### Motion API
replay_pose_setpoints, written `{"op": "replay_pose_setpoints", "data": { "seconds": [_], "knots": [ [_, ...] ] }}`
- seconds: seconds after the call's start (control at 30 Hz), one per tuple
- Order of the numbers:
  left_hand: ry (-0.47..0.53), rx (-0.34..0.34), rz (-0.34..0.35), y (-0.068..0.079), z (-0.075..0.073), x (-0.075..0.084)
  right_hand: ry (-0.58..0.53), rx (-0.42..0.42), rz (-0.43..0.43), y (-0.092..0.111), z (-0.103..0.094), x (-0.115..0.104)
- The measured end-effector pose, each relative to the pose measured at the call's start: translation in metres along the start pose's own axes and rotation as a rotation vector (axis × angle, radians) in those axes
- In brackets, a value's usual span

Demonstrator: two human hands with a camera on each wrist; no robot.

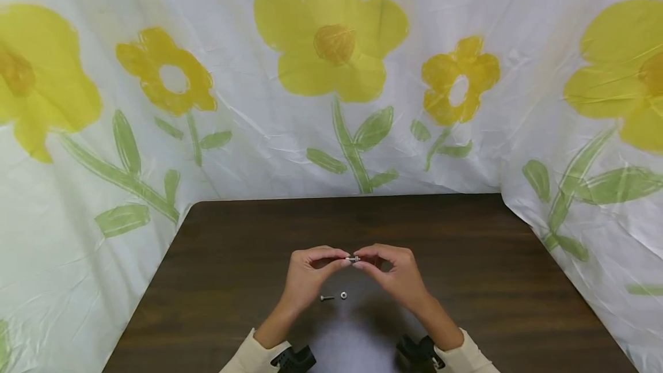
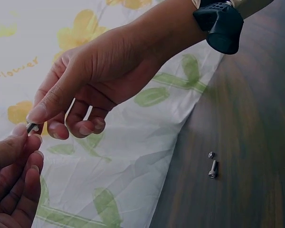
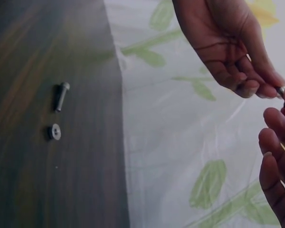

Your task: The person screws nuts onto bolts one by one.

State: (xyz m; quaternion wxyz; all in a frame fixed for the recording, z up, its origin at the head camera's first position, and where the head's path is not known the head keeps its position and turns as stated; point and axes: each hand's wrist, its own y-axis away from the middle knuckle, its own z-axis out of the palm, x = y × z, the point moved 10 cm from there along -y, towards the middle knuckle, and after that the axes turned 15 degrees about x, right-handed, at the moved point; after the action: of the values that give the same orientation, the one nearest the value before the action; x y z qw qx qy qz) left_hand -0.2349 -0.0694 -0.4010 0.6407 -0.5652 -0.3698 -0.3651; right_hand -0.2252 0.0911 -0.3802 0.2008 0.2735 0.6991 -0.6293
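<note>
Past cream sleeves point(image 1: 259, 354), the left hand point(image 1: 303, 281) and right hand point(image 1: 404, 281) pinch a metal bolt point(image 1: 354, 259) above a tabletop point(image 1: 228, 246) bearing a screw point(image 1: 327, 298) and nut point(image 1: 344, 295).

Dressed in cream and black

The person wears plain cream cloth on both arms: the left sleeve point(image 1: 256, 356) and the right sleeve point(image 1: 467, 356) are lightly creased and end short of the wrist. Beyond each cuff sits a chunky black device, the left camera point(image 1: 303, 359) and the right camera point(image 1: 413, 350). Seen from the left wrist, the right one has a rounded, smooth, barrel-like front and small holes along its upper part.
</note>
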Motion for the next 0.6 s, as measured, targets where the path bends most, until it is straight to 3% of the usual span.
{"op": "replay_pose_setpoints", "data": {
  "seconds": [0.43,0.6],
  "knots": [
    [-0.061,-0.003,0.048,0.0018,0.0002,0.0021,0.015,-0.032,0.032,0.0002,-0.0001,0.0006],
    [-0.036,-0.006,0.062,0.001,0.0012,0.004,0.01,-0.028,0.023,-0.0008,-0.0017,0.0006]
  ]
}}
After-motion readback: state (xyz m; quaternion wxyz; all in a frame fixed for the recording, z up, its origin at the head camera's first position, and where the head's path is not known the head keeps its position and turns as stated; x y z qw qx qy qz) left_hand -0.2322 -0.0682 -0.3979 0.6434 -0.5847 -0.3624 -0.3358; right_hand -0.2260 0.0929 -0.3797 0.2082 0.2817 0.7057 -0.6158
